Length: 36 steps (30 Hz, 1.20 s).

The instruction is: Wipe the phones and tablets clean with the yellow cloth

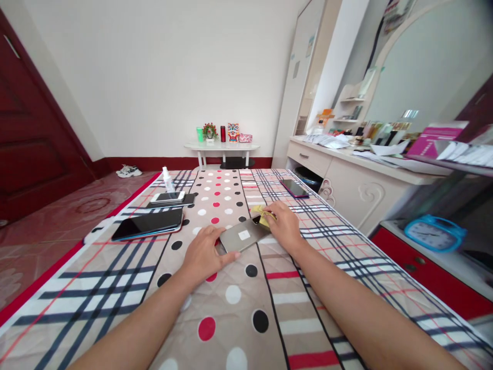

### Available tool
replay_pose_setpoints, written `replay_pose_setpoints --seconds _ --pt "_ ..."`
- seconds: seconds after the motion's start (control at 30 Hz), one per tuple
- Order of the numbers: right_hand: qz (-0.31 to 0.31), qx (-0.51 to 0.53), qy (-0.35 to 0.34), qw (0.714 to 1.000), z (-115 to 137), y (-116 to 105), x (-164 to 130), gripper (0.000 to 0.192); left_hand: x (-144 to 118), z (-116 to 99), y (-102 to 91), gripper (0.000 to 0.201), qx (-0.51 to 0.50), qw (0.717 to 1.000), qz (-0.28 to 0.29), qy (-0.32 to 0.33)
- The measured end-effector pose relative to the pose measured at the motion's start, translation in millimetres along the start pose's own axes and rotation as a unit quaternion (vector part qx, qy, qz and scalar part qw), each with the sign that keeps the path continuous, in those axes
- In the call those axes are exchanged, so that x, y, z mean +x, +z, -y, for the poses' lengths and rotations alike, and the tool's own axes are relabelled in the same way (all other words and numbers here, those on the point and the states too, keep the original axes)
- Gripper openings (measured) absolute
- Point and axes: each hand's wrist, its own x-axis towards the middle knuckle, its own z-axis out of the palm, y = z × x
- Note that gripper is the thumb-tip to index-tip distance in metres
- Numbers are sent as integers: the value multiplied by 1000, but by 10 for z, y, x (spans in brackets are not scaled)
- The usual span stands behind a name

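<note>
A grey phone (pixel 243 236) lies face down on the patterned bedspread (pixel 239 318), a white sticker on its back. My left hand (pixel 204 252) rests on its near end, thumb along the edge. My right hand (pixel 284 224) pinches a yellow cloth (pixel 262 214) against the phone's far end.
A dark tablet (pixel 148 224) lies to the left. Behind it sit a white phone (pixel 168 197) on a black device and a small spray bottle (pixel 167 180). Another dark phone (pixel 294 188) lies far right. A dresser (pixel 346 180) and a blue clock (pixel 435 233) stand at right.
</note>
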Motion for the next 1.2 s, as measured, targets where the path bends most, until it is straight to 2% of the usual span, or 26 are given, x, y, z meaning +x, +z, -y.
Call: replay_pose_setpoints --seconds 0.1,0.3,0.43,0.6,0.7,0.77,0.87,0.93,1.03,1.1,1.2 --pt "23 -34 -11 999 -13 14 -3 20 -16 -5 8 77 12 1000 21 3" --pt "84 -119 -10 989 16 81 -36 24 -19 -24 -1 69 -2 1000 20 4" --pt "111 -137 -6 984 104 129 -66 27 -11 -18 13 66 -7 1000 7 5" --pt "157 -48 -83 983 524 115 -183 23 5 -6 35 64 -12 1000 -5 14" --pt "203 52 -174 962 777 101 -270 16 5 -9 35 55 -15 999 -11 28" --pt "213 89 -214 949 807 102 -281 16 0 -11 28 52 -18 999 -9 32" --pt "178 65 -181 965 597 109 -205 21 -11 -5 21 61 -24 999 -14 26" --pt "135 30 -111 984 373 106 -123 26 -17 3 25 66 -27 999 -21 26" --pt "81 12 -29 996 147 97 -38 31 -20 10 42 66 -28 998 -43 39" --pt "70 18 -17 997 168 103 -40 30 -17 3 47 67 -25 997 -55 49" --pt "103 74 -77 989 442 127 -134 27 -11 -31 32 66 -18 996 -63 52"
